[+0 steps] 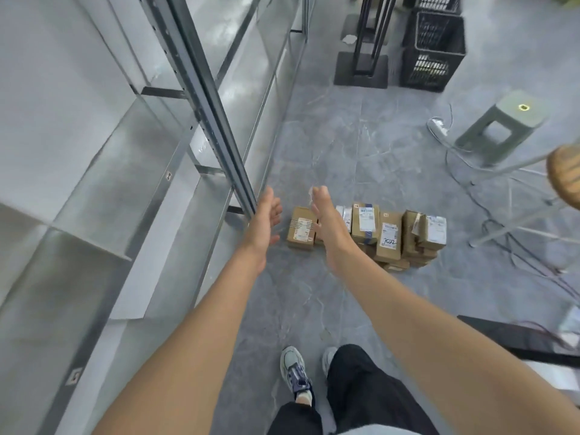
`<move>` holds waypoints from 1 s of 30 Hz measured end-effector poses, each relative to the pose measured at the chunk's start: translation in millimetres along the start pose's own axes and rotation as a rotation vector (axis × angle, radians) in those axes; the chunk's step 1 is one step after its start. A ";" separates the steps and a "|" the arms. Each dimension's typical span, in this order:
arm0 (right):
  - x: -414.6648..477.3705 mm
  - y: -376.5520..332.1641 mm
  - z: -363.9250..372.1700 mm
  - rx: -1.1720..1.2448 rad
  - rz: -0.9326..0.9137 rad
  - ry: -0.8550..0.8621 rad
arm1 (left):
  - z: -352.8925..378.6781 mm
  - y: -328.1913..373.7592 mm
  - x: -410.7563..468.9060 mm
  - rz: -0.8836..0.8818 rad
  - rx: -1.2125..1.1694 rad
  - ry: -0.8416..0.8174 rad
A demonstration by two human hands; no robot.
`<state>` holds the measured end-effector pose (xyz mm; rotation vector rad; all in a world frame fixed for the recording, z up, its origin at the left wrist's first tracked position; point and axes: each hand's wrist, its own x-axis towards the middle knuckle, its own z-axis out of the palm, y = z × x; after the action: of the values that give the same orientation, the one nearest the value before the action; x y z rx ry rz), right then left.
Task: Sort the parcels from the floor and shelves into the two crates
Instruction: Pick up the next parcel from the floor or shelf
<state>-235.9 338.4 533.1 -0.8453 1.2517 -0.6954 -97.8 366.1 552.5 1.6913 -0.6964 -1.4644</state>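
Several brown cardboard parcels [389, 235] with white labels stand in a row on the grey floor ahead of me. One smaller parcel [301, 228] stands a little apart at the row's left end. My left hand [266, 219] and my right hand [326, 218] are stretched out in front, fingers straight, palms facing each other, holding nothing. They hover above the small parcel, one on each side of it. Two black crates [434, 47] stand stacked at the far back right.
A metal shelf rack [201, 89] with bare-looking shelves runs along my left. A black stand base [361, 70] sits beside the crates. A grey stool [499, 130], cables [489, 196] and a white frame [514, 221] crowd the right. My feet [295, 372] are below.
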 end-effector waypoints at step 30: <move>451.0 217.1 -89.2 0.016 0.579 0.158 | 66.7 -193.7 482.9 -0.548 0.282 -0.006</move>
<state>-237.9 62.0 106.4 -0.3815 1.5386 -0.3050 -89.0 66.8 121.9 2.2177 -0.4749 -1.8021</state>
